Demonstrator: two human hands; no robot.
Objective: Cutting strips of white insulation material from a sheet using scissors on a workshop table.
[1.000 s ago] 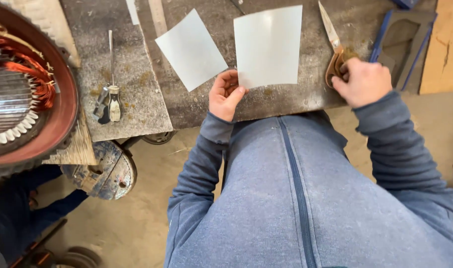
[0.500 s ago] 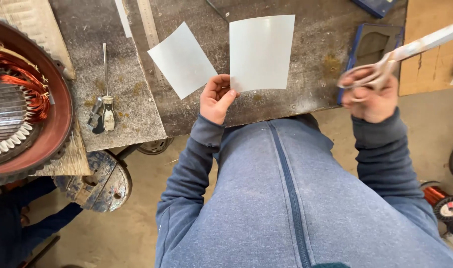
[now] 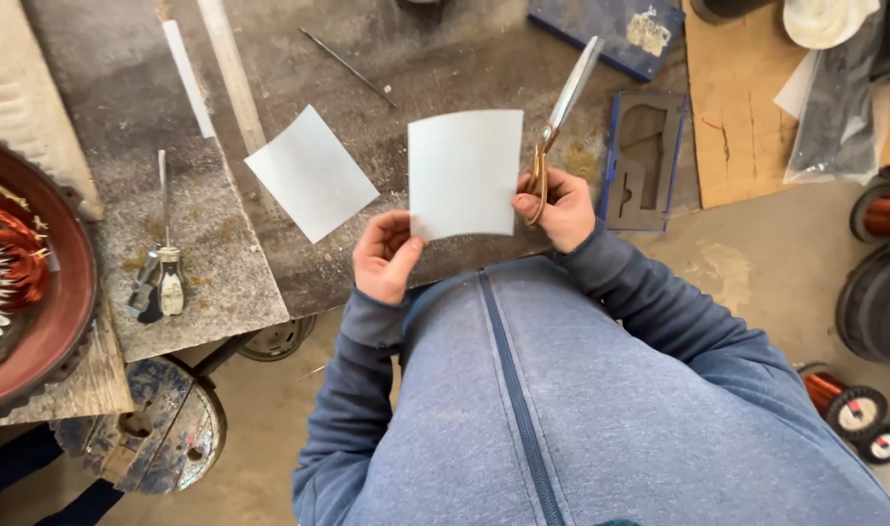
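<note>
While the left hand (image 3: 386, 255) pinches the lower left corner of a pale rectangular sheet (image 3: 464, 173), its grip clenched on that corner, the right hand (image 3: 560, 206) meets the sheet's right edge with its grip closed around the coppery handles of a pair of scissors (image 3: 560, 115). The sheet is held just above the near edge of the worn grey tabletop (image 3: 435, 58), and the scissor blades point up and away along its right side. A second pale sheet (image 3: 311, 172) lies flat on the tabletop, just left of the held one and apart from it. A blue tray (image 3: 643, 161) with shaped cut-out recesses lies to the right of the right hand; its recesses look bare. Farther back lies a flat blue case (image 3: 605, 31) with a torn pale label. A screwdriver (image 3: 162, 244) rests at the left, near a rust-red motor housing (image 3: 36, 292) holding copper windings. Spools of copper wire (image 3: 844, 399) stand on the floor at the right.
</note>
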